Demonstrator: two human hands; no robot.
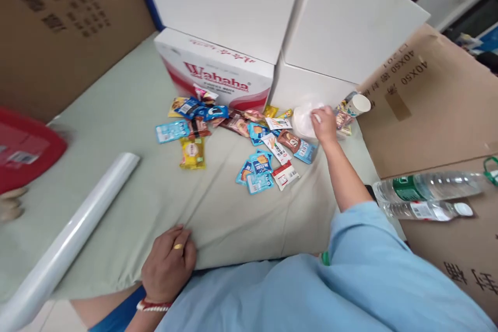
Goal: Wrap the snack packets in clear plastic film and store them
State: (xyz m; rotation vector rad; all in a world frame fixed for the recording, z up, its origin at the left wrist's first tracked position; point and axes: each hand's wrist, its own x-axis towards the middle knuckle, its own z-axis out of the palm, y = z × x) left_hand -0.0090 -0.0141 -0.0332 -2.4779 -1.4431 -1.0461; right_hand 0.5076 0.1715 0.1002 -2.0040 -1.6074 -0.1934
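My right hand (pixel 325 123) reaches to the back right of the table, its fingers pinching the edge of a whitish, translucent round item (pixel 302 122), perhaps a plastic bowl or bag. My left hand (pixel 169 259), with a ring and a bracelet, lies on the table's front edge, fingers curled together around nothing visible. Left of the right hand are a blue packet (pixel 305 152), a brown packet (pixel 288 140) and white snack sticks (pixel 276 148). Several blue sachets (pixel 260 163) and a red-and-white packet (pixel 286 175) sit nearer. A yellow packet (pixel 192 153) lies farther left.
Behind the snacks stand a Wahaha carton (pixel 218 70) and white panels (pixel 350 15). A paper cup (pixel 358 105) is at the right, near a cardboard sheet (pixel 412 93) and two bottles (pixel 431 187). A long white roll (pixel 78 238) and a red container (pixel 27 150) lie left.
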